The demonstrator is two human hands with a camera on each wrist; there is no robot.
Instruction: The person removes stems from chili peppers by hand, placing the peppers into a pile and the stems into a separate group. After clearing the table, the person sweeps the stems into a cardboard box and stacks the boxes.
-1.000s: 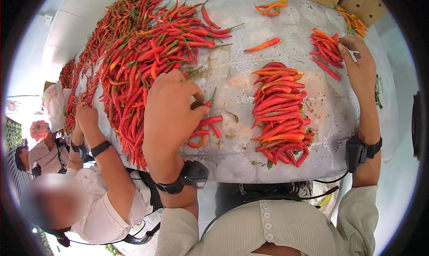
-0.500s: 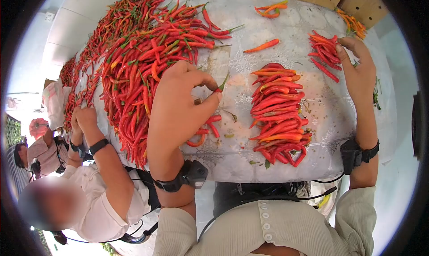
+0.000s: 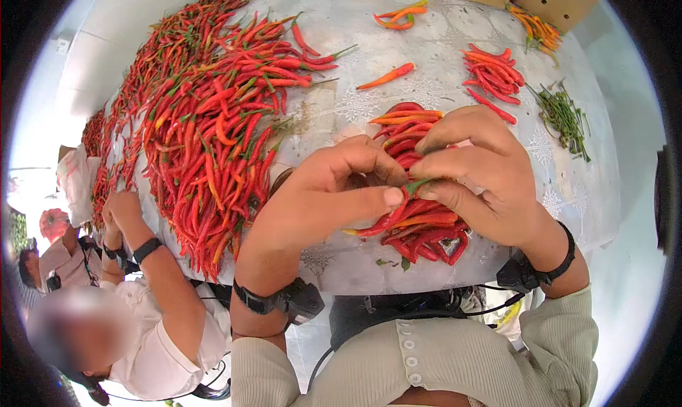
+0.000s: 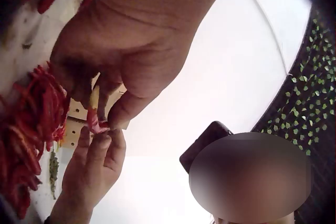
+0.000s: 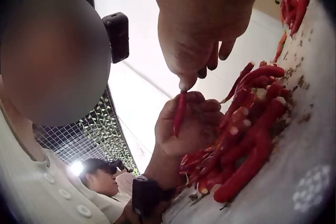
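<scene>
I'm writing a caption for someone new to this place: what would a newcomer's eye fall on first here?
Probably the great heap of red chillies covering the table's left side. Next, the left hand and right hand meeting around a single chilli above a neatly stacked row of chillies. Off to the right, the bundle of green stalks stands out against all that red.

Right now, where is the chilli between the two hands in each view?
Head: held chilli, just right of centre, between the left hand and right hand.
Left wrist: left of centre, at the fingertips.
Right wrist: near the centre.
Shared landmark: the stacked chillies near the hands.
</scene>
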